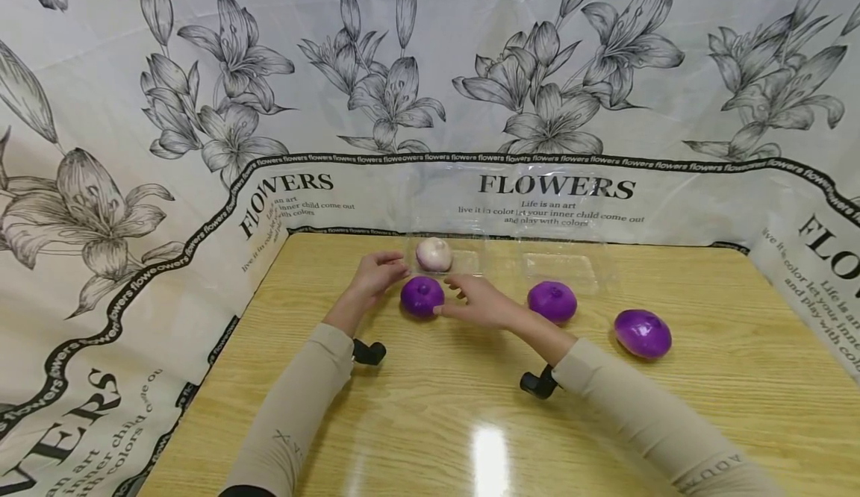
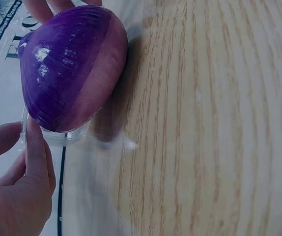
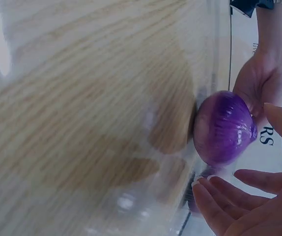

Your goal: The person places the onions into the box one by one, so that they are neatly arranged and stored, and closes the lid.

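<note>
Between the two hands a glossy purple onion (image 1: 422, 297) sits on the table, pinkish at its base in the wrist views. My left hand (image 1: 378, 277) is at the left edge of a clear plastic box (image 1: 465, 262); in the left wrist view its thumb and finger pinch the thin clear rim beside the purple onion (image 2: 67, 69). A pale onion (image 1: 434, 255) lies inside the box. My right hand (image 1: 480, 303) hovers at the purple onion's right side with relaxed fingers, and the right wrist view shows its fingers (image 3: 224, 196) just apart from the onion (image 3: 224, 129).
Another clear plastic box (image 1: 561, 269) stands to the right at the table's back, lid raised. Two more purple onions, one nearer (image 1: 552, 302) and one farther right (image 1: 643, 333), rest on the wooden table (image 1: 430, 422). A flower-printed cloth (image 1: 403, 206) hangs behind.
</note>
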Motion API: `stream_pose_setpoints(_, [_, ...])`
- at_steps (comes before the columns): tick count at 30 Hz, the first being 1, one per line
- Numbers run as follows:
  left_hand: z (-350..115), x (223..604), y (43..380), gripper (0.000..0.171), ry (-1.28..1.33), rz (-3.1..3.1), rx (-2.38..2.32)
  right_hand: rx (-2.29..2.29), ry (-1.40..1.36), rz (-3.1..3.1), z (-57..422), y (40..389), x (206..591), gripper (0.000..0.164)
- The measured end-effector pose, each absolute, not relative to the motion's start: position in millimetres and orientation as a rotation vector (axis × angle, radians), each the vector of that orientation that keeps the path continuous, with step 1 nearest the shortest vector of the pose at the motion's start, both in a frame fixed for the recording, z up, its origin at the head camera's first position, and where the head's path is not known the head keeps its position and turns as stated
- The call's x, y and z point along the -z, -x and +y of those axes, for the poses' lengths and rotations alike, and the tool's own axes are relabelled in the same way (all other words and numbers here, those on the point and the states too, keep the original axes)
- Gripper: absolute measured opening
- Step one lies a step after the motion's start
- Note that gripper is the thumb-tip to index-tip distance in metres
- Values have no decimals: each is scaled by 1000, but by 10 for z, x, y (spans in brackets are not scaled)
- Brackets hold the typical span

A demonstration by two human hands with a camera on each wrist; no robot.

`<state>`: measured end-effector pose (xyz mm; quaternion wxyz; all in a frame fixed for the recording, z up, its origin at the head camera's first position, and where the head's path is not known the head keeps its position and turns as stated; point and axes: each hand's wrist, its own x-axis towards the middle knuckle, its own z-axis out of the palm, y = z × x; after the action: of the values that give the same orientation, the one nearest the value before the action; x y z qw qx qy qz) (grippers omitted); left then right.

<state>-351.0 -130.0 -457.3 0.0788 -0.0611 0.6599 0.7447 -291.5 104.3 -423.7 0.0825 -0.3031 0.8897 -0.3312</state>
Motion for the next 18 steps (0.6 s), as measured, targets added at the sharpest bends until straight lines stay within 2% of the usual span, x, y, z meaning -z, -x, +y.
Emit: stream_pose_setpoints(18, [-1307,4574,3504,41,168,1975,-2231,1184,632,2745,689,2908,4440,54])
